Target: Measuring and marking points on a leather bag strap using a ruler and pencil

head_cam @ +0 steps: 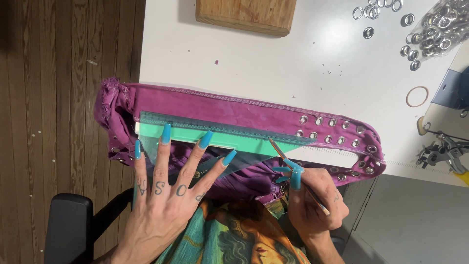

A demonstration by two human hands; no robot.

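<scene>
A purple garment (229, 110) with rows of metal eyelets (332, 129) lies across the near edge of a white table (244, 58). My left hand (166, 190), fingers spread, presses a clear triangular ruler (220, 132) with a green strip flat on the fabric. My right hand (317, 195) grips a thin pencil (293, 168); its tip touches the ruler's slanted right edge. Both hands have long blue nails.
A wooden block (246, 15) sits at the table's far edge. Loose metal eyelets (415, 29) and a bag of them lie at the far right, with a rubber band (416, 96) and hand pliers (447, 151). A black chair arm (68, 225) and wood floor are on the left.
</scene>
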